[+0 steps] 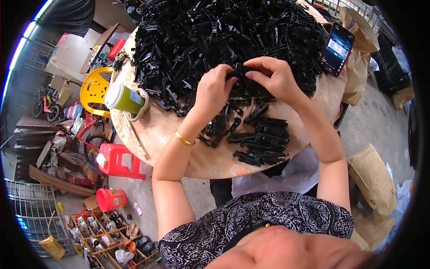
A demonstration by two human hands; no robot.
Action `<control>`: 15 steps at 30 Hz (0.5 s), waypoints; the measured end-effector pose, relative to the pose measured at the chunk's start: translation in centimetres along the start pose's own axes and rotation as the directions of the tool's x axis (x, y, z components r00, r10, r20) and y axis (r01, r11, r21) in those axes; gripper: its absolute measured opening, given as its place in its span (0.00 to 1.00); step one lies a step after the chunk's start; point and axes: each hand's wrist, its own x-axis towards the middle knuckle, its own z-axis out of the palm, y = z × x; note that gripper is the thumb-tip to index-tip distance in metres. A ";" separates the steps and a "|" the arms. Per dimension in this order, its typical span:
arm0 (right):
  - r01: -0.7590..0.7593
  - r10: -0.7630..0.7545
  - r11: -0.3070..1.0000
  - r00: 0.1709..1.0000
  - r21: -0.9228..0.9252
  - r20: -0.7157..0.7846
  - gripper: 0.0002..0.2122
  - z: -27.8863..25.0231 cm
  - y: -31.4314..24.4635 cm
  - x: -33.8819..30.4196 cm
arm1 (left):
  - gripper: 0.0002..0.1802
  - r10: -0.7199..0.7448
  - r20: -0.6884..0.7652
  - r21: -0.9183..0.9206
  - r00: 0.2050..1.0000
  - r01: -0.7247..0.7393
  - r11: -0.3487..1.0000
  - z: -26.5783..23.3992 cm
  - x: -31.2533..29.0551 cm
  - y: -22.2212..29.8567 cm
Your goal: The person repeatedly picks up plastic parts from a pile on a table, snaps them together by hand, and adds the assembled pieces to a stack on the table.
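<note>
Both my hands meet over the near edge of a big heap of black plastic clip-like parts (192, 45) on a round table (201, 169). My left hand (214, 87) and my right hand (274, 80) are closed, fingers pinched around one small black plastic part (240, 70) between them. Its exact kind is too small to make out. Nearer to me, below my hands, lies a stack of similar long black parts (268, 141), laid roughly side by side. More loose black parts (217, 127) are scattered to its left.
A green cup with a white lid (127, 98) stands at the table's left edge. A lit phone (337, 49) is propped at the right. Left of the table are a yellow chair (94, 89), red stool (121, 161), red bucket (111, 199) and shoe rack (107, 240). Paper sacks (371, 179) stand right.
</note>
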 end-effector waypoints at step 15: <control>0.136 -0.132 0.987 0.990 -0.087 0.045 0.09 1.4 0.0 -0.7 | 0.20 -0.406 0.374 -0.786 0.834 0.518 0.339 -1.5 -1.1 1.3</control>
